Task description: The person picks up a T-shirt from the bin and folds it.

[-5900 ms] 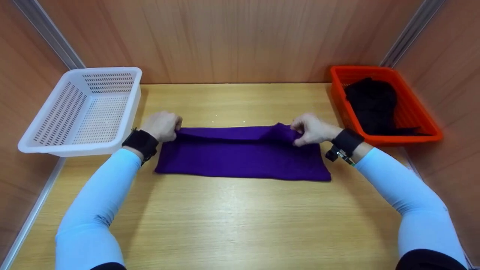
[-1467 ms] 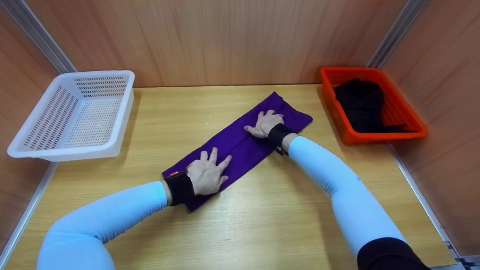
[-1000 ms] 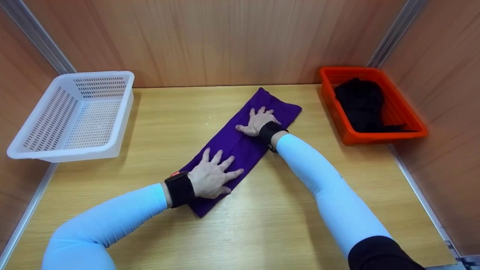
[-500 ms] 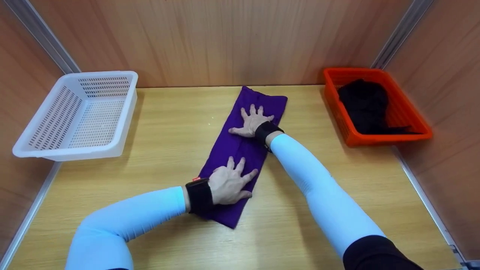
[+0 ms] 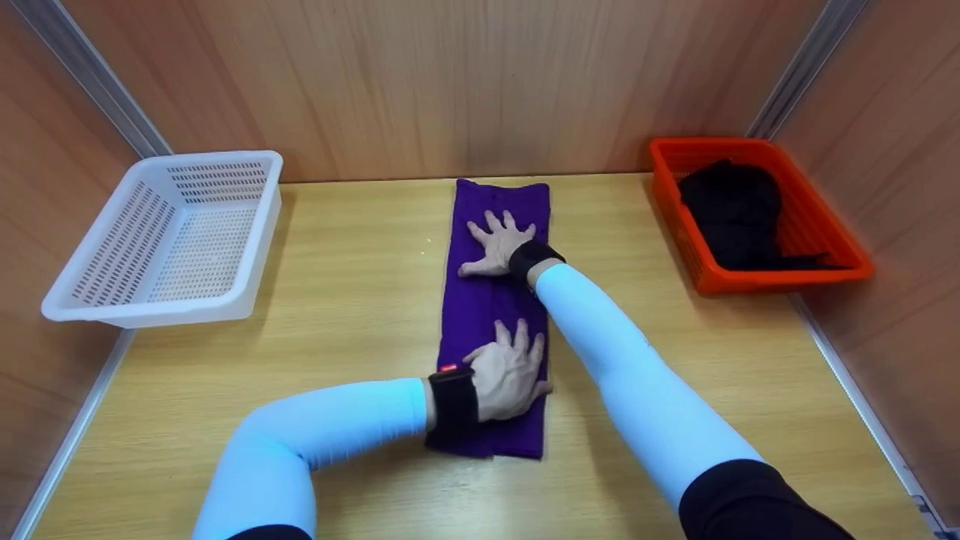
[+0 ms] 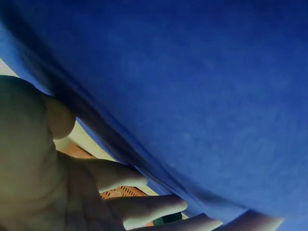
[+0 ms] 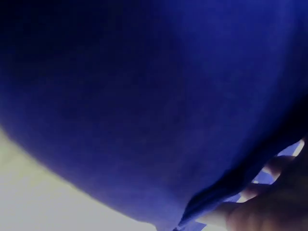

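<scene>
A purple cloth [image 5: 469, 315], folded into a long strip, lies on the table and runs from the back wall toward the front. On its near part rests my left hand [image 5: 508, 375], palm down with fingers spread. My right hand [image 5: 498, 247] lies flat on the far part, fingers also spread and thumb to the left. The left wrist view is mostly filled by the cloth [image 6: 183, 96], appearing blue, with my left hand [image 6: 72, 183] against it. Close up in the right wrist view is the cloth [image 7: 144, 106], with part of my right hand [image 7: 264, 207] at the lower right corner.
At the left stands a white perforated basket [image 5: 259, 247] with nothing in it. An orange basket [image 5: 780, 282] at the right holds a heap of black cloth [image 5: 731, 214]. Wooden panels [image 5: 420, 82] enclose the wooden tabletop [image 5: 345, 300] at the back and sides.
Earlier, both hands grip the far edge of the sideways-lying purple cloth. Then, under flat hands, the narrower strip turns from slanting to nearly straight front to back; my left hand shifts right.
</scene>
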### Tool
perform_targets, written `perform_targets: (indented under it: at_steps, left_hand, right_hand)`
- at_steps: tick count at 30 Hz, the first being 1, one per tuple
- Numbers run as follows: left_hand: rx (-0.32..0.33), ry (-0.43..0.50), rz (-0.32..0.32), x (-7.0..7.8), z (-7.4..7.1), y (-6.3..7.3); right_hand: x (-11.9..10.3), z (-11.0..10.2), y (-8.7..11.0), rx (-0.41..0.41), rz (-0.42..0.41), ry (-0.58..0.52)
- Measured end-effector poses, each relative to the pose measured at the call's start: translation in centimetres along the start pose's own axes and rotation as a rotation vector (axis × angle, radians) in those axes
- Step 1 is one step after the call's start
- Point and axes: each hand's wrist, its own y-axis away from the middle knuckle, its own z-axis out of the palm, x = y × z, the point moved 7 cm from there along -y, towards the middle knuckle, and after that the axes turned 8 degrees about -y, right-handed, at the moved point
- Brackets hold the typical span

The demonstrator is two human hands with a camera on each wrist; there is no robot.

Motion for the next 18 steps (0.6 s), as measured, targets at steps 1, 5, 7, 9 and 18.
perform_targets:
  at_steps: [1,5,7,9,18]
  left_hand:
    - [-0.013,-0.001,-0.009,0.3,-0.1,-0.4]
    - [-0.065,-0.015,-0.038,0.9,-0.3,-1.8]
    - [-0.062,-0.03,-0.036,1.1,-0.4,-2.4]
    - [-0.044,-0.042,-0.025,1.3,-0.6,-2.7]
    - [0.02,-0.021,0.007,0.9,-0.5,-3.2]
  right_hand:
    - [0.0,0.0,-0.2,-0.009,-0.002,0.007]
    - [-0.2,-0.3,-0.3,-0.03,-0.035,0.012]
    - [-0.3,-0.6,0.1,-0.032,-0.051,0.008]
    - [-0.5,-0.9,0.7,-0.029,-0.064,-0.004]
    - [-0.9,-2.0,1.9,0.006,-0.113,-0.042]
